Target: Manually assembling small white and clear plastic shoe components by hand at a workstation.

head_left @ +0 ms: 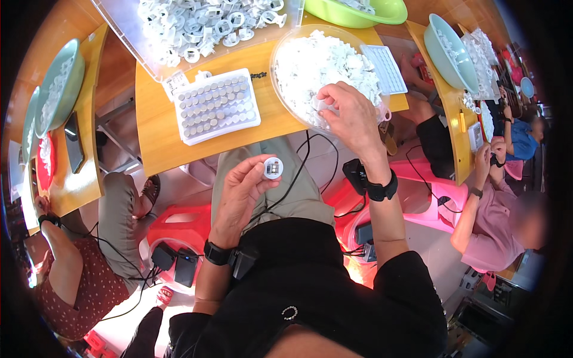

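My left hand [237,194] is raised over my lap. Between its thumb and fingers it pinches a small round white plastic housing [273,168], whose face shows metal-looking parts inside. My right hand [355,119] reaches over the near side of a round clear tub [276,70] heaped with small white plastic pieces [328,56]. Its fingertips are pinched together on what looks like one small white plastic piece [321,105]; its exact shape is too blurred to tell. Left of the tub lies a white tray [253,116] with rows of small round grey parts.
A clear bin [134,53] of white ring-shaped housings stands at the back of the yellow table [156,146]. Behind the tub is a green basin [382,15]; to its right lies a pale ribbed tray [387,68]. Other people sit at both sides. Black cables [298,173] cross my lap.
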`<state>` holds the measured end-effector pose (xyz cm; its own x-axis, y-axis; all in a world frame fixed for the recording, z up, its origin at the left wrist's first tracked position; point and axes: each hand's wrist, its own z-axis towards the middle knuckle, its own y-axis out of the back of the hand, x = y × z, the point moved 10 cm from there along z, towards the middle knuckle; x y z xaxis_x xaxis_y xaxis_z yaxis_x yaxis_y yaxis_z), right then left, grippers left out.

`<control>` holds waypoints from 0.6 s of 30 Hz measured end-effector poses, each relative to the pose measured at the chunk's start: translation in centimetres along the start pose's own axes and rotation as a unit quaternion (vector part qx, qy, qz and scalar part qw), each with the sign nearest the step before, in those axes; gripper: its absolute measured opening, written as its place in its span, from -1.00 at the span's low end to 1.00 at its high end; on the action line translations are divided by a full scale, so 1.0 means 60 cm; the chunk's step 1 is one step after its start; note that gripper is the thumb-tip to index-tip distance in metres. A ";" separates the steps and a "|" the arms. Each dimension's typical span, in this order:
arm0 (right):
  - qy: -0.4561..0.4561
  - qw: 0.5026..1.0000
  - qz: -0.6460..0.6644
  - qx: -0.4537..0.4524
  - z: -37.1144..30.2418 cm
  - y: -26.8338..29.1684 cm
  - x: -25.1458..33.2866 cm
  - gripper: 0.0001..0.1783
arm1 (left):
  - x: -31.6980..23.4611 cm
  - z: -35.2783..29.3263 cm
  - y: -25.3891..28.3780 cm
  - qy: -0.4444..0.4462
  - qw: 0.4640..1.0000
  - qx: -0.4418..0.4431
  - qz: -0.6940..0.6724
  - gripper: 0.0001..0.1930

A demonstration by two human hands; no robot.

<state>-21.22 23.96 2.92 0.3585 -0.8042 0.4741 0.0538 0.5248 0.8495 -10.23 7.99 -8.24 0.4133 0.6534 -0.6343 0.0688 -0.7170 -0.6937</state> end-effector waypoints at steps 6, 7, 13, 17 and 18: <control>0.020 0.999 -0.025 0.021 0.000 0.001 0.006 -0.79 | 0.003 0.000 0.004 -0.002 1.000 0.000 0.001 -0.73; 0.020 0.999 -0.026 0.021 0.000 0.002 0.005 -0.79 | 0.003 0.000 0.004 -0.005 1.000 0.001 0.006 -0.72; 0.009 0.999 -0.012 0.032 0.007 0.002 -0.011 -0.84 | 0.003 0.001 0.003 -0.004 1.000 0.002 0.007 -0.72; -0.072 0.970 0.234 0.003 0.011 0.009 -0.047 -0.81 | 0.002 0.000 0.003 -0.003 1.000 -0.003 0.007 -0.72; -0.091 0.946 0.310 -0.009 0.010 0.010 -0.055 -0.78 | 0.002 0.000 0.003 -0.004 1.000 -0.003 0.007 -0.72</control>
<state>-22.94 26.78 2.01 0.1600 -0.3731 0.9139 -0.0982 0.9152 0.3909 -10.15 7.96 -8.42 0.4066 0.6453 -0.6467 0.0678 -0.7272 -0.6831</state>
